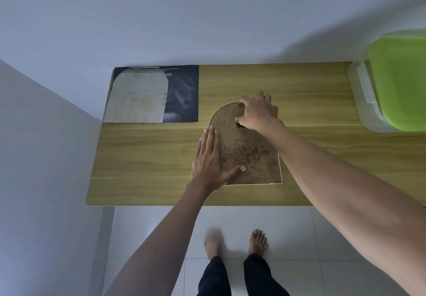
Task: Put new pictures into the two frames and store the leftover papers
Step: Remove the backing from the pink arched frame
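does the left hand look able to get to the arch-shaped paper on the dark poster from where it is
Probably yes. The left hand rests flat on the frame back, holding nothing, and bare table lies between it and the arch-shaped paper on the dark poster.

A matt wood-grain finish is shown by the table (pixel 147 157). The arched frame back (pixel 249 150) is seen as rough brown fibreboard, mottled with darker speckles. A pale, matt paper sheet (pixel 136 97) is laid on a dark printed poster (pixel 184 92). The storage box (pixel 364 102) is made of translucent plastic, its lid (pixel 401 83) of smooth green plastic.
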`<state>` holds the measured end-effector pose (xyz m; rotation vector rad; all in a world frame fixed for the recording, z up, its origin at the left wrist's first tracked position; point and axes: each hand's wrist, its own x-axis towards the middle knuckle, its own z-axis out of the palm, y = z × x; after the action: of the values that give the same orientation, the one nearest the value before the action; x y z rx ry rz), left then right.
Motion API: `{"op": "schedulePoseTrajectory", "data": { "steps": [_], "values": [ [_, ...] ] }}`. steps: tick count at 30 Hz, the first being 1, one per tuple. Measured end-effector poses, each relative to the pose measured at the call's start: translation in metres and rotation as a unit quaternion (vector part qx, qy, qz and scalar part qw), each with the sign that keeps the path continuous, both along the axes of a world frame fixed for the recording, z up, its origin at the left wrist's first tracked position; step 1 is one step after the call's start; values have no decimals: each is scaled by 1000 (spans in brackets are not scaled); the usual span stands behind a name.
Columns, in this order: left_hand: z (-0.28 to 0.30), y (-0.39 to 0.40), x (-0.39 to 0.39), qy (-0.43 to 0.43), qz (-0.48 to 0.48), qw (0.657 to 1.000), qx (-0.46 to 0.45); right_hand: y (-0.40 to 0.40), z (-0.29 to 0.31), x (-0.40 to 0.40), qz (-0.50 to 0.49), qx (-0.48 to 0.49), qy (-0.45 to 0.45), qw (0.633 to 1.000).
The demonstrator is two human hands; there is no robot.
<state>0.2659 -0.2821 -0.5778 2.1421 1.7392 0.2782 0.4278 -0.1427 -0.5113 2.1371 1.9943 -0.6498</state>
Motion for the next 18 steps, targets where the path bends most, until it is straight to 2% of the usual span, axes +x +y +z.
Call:
{"op": "schedulePoseTrajectory", "data": {
  "steps": [10, 18],
  "values": [
    [0, 2, 6, 0, 31, 999, -12, 23, 2, -8, -1, -44, -3, 999],
    [0, 1, 5, -5, 37, 999, -12, 34, 5, -11, -22, -73, 27, 997]
  ]
}}
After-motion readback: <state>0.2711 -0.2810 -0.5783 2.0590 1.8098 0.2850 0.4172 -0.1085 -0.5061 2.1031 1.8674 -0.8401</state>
